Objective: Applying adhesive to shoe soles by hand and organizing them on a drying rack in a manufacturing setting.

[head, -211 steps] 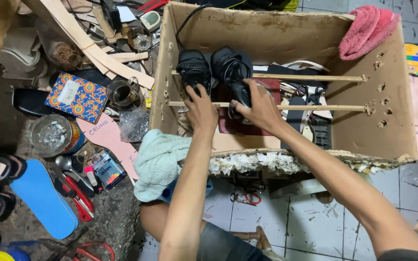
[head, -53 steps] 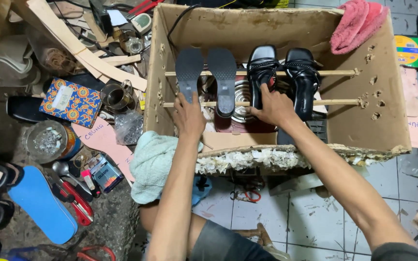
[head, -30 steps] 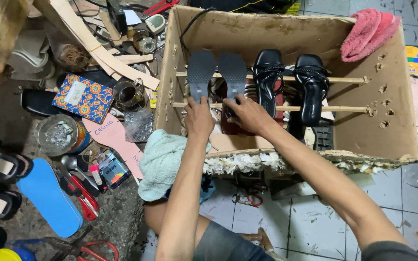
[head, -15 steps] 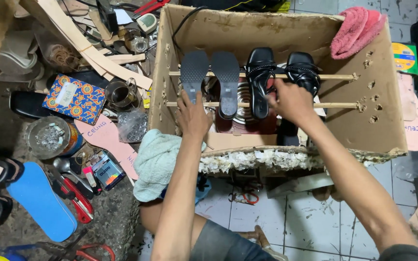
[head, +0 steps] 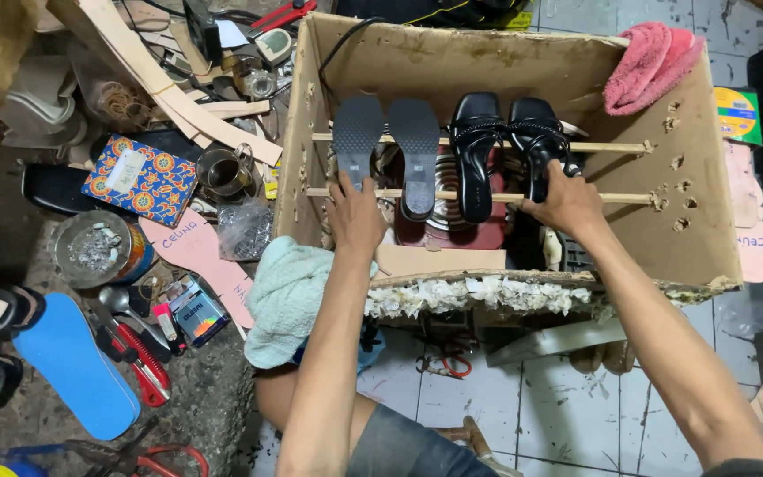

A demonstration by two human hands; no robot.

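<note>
Black strappy heeled sandals (head: 507, 146) lay across two thin wooden dowels (head: 479, 196) inside the open cardboard box (head: 699, 221), beside two grey upturned soles (head: 388, 146). Your right hand (head: 567, 201) had its fingers closed around the rightmost sandal's heel end. Your left hand (head: 355, 216) rested with loosely curled fingers against the left sole's lower end.

The box (head: 664, 230) was rough brown cardboard, its front edge crusted with flaky white residue. Two thin wooden rods (head: 487, 197) looked bare and matt. The black sandals (head: 479, 150) had a slight leathery sheen; the grey soles (head: 386, 146) were matt. A pink towel (head: 651, 62) and pale cloth (head: 289, 296) looked soft, nubbly.
</note>
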